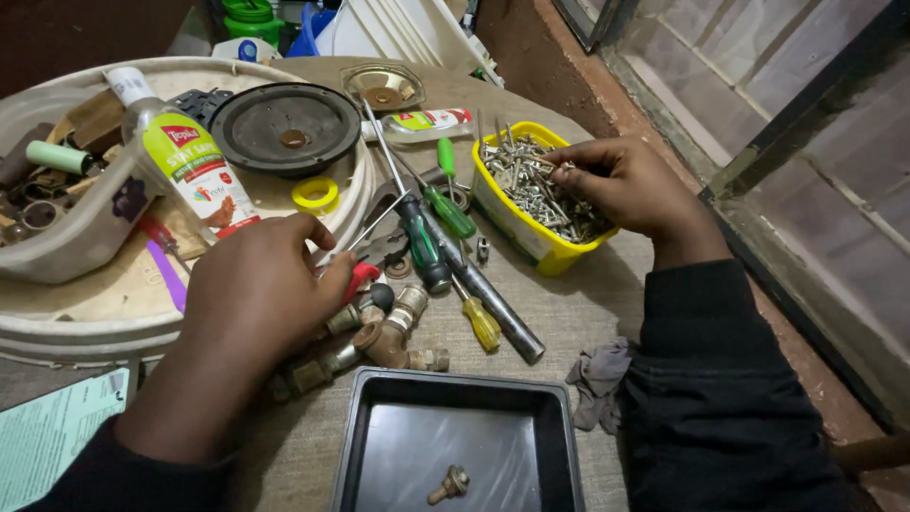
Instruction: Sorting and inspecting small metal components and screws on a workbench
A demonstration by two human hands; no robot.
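My right hand point(621, 185) reaches into a yellow tub point(517, 223) full of several screws and nails point(531, 185), fingers pinched among them. My left hand point(256, 289) rests on the table over a pile of tools, fingers curled around a red-handled tool point(358, 280). Brass pipe fittings point(393, 337) lie just right of that hand. A black tray point(379, 427) sits close to me with one small brass bolt point(448, 485) in it.
Screwdrivers with green point(453, 213), dark point(422, 242) and yellow point(482, 322) handles lie between the hands. A large round cream tray point(85, 318) at left carries a bottle point(185, 156), a speaker cone point(284, 128), yellow tape point(316, 194). A grey rag point(599, 374) lies by my right sleeve.
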